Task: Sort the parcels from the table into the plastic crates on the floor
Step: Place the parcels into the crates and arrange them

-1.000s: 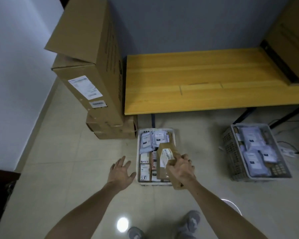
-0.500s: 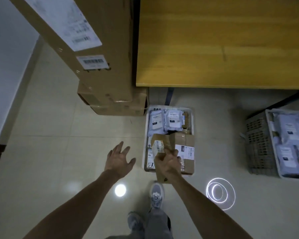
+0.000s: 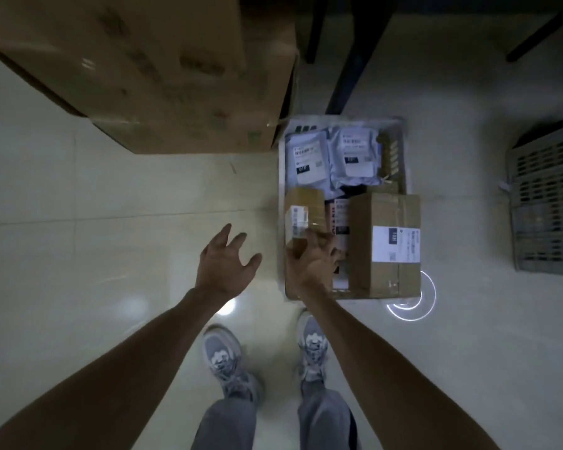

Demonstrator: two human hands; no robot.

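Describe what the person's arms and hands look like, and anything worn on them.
Both arms are bare: the left forearm and right forearm show no sleeves right down to the picture's bottom edge. The left hand and right hand are ungloved, and no watch or bracelet shows at either wrist. The picture is too dim to tell whether any rings are worn.

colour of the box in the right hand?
The box is brown cardboard with a white label, seen in the head view.
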